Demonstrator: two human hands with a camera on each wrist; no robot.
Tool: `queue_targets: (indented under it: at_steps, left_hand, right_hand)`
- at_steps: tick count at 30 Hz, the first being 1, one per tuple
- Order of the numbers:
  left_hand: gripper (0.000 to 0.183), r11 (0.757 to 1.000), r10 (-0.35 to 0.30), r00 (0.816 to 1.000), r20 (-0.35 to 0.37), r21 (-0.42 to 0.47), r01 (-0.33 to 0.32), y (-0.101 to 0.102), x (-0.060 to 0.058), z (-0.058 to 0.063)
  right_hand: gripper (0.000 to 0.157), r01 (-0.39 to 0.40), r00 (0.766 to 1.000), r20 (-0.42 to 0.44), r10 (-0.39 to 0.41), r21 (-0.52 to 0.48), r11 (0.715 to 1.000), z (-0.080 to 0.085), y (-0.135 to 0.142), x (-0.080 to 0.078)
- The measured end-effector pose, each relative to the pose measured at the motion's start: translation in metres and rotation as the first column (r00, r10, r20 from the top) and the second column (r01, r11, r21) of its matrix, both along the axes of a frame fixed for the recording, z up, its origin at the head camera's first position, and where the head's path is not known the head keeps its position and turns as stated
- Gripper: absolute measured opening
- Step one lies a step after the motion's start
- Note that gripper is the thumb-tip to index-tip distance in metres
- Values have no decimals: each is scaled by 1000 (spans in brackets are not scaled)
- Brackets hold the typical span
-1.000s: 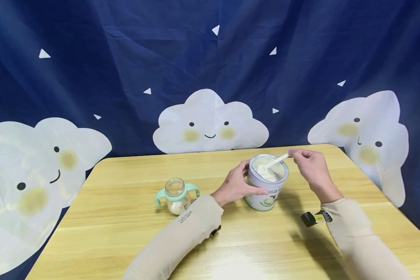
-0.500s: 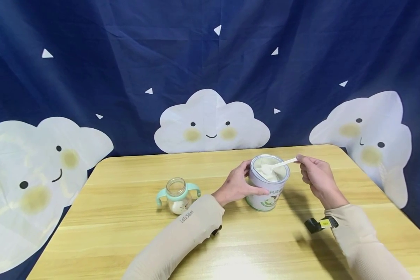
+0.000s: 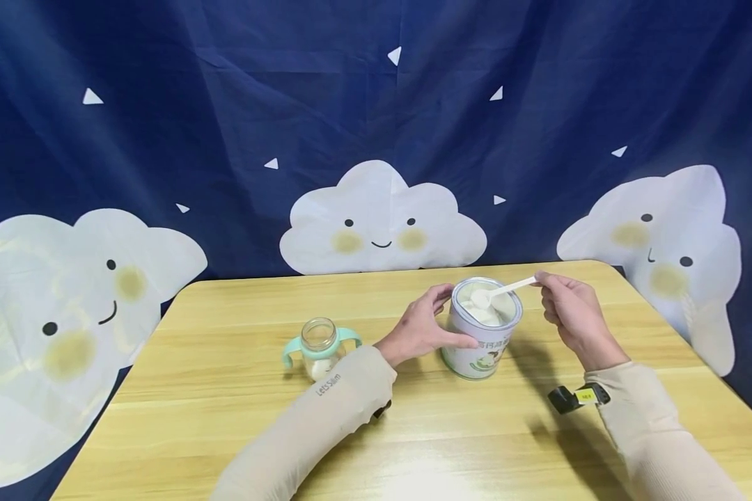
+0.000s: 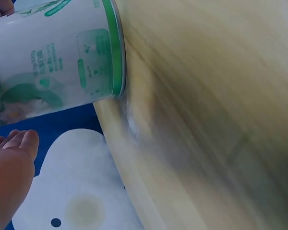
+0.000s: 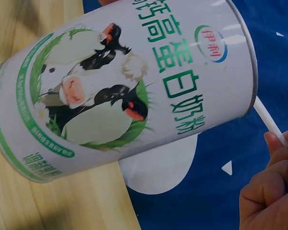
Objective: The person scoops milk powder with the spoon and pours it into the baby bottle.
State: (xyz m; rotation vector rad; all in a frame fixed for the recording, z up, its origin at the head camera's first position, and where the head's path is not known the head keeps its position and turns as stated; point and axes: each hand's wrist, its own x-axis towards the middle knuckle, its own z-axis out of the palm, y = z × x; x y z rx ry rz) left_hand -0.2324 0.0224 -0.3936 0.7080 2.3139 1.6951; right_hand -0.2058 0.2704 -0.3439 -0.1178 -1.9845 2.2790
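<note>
A white-and-green milk powder can (image 3: 479, 355) stands on the table with its mouth uncovered and pale powder (image 3: 489, 318) inside. My left hand (image 3: 416, 328) holds it from the left, thumb across its front and fingers about the far side. In the left wrist view several fingers (image 4: 28, 143) show a small gap from the can's wall. My right hand (image 3: 573, 309) pinches the end of a white scoop (image 3: 514, 286), whose bowl is inside the can's mouth over the powder. A cow picture and green print face the right wrist camera.
Left of the can stands an uncapped baby bottle (image 3: 319, 348) with mint-green handles and something whitish inside, partly behind my left sleeve (image 3: 326, 410). The wooden table (image 3: 225, 334) ends at a dark blue curtain (image 3: 326, 90) with cloud faces.
My right hand has moved slightly right and down, tilting the scoop's handle flatter; its bowl stays inside the can. My left hand has stayed by the can. The whole view has shifted slightly.
</note>
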Motion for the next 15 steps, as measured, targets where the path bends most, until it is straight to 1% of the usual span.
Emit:
queue_targets:
  at_steps: [4,8,15]
  left_hand:
    - [100,1000,4,1000,-8,-2,-4,-7,-1,5]
    - [99,1000,5,1000,5,2,-5,-15,-1,9]
    - [98,1000,-2,1000,12,4,2,-26,-1,11]
  right_hand:
    - [37,1,1000,-9,-1,-30,1000,4,-2,-1]
    - [36,0,1000,-14,-1,-49,999,6,-4,-2]
    - [36,6,1000,-27,-8,-53,999,7,-6,-2]
